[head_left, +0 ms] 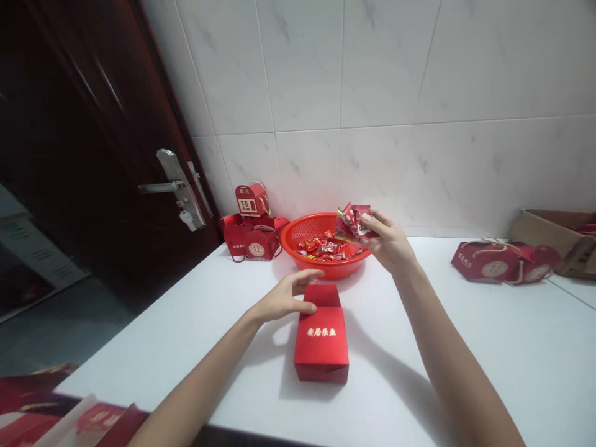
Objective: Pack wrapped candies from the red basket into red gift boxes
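Observation:
My right hand [387,239] is raised over the right rim of a red plastic basket [321,270]. Pinched in its fingers are small red candy packets [356,221], one with a gold tie; I cannot tell how many. Wrapped candies [326,246] lie in the basket. In front of it a red gift box [321,347] with gold characters rests on the table, its far end flap standing up. My left hand [286,299] is at the box's far left side, thumb at its edge and fingers spread above the flap, gripping nothing.
Red gift boxes [261,243] are stacked by the wall at the left, one on top. Dark red boxes [496,262] with cord handles and a cardboard carton [577,248] stand at the right. A dark door [116,112] borders the white table [223,347] on the left.

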Tool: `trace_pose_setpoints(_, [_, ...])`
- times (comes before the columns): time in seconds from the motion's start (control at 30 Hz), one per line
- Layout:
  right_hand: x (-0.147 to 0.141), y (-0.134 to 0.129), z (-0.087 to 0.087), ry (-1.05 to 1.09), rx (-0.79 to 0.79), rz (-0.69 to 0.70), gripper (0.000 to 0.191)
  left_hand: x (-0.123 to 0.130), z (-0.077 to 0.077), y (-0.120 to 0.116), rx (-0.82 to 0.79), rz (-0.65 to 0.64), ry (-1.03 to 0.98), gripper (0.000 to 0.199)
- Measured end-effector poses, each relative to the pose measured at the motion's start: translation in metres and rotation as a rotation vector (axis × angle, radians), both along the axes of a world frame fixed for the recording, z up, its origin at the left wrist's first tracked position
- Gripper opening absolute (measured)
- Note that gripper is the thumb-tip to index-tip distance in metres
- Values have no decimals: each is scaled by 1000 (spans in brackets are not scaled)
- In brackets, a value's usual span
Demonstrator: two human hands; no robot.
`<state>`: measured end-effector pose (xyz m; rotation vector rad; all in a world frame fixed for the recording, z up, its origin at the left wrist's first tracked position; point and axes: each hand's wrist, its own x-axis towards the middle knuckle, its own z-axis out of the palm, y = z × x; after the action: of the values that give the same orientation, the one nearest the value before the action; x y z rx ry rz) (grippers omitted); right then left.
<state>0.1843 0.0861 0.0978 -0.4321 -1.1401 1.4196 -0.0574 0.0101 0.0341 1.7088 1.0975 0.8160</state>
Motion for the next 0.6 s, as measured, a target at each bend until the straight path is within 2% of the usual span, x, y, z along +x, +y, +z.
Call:
trace_pose_setpoints(0.07, [6, -2, 5, -20, 26, 5, 32, 6, 3, -9, 190, 9, -62, 46])
trace_pose_setpoints(0.13, [14, -6, 11, -52, 70, 29, 29, 12, 6, -22, 408, -64, -2, 18])
trace_pose_setpoints(0.17, [19, -9, 14, -76, 98, 47, 27, 15, 7, -28, 519, -119, 62, 14])
trace_pose_setpoints(0.27, [32, -19, 21, -184, 182, 140, 23, 22, 4, -43, 763, -234, 255, 23])
trace_pose_setpoints(0.43, [38, -36, 28, -367, 297, 354, 24, 23, -7, -50, 868, -181, 417, 23])
trace_pose_setpoints(0.6, [14, -42, 24, -650, 387, 524, 20, 25, -5, -52, 785, -139, 470, 21])
